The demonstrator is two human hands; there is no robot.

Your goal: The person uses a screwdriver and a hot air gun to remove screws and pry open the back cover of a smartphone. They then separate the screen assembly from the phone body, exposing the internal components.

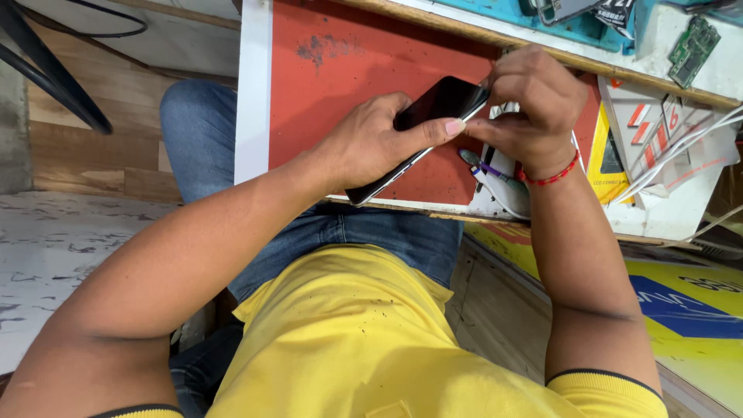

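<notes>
Premises: a small electronics repair stall or workshop. Evidence: a worn red worktop (340,93) with scuffed paint across the upper centre of the frame; a bare green circuit board (694,48) at upper right; a teal work mat (542,23) along the top edge; white cables (681,151) and small hand tools (487,166) at right; printed cartons (658,124) stacked beside them. Wooden plank flooring (93,139) at upper left.

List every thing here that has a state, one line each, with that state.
Smartphone: screen dark, tilted, held over the red mat.
Left hand: gripping the smartphone, thumb along its edge.
Right hand: fingers curled at the smartphone's top corner.
White cables: loose, lying across the bench.
Circuit board: bare, lying flat.
</notes>
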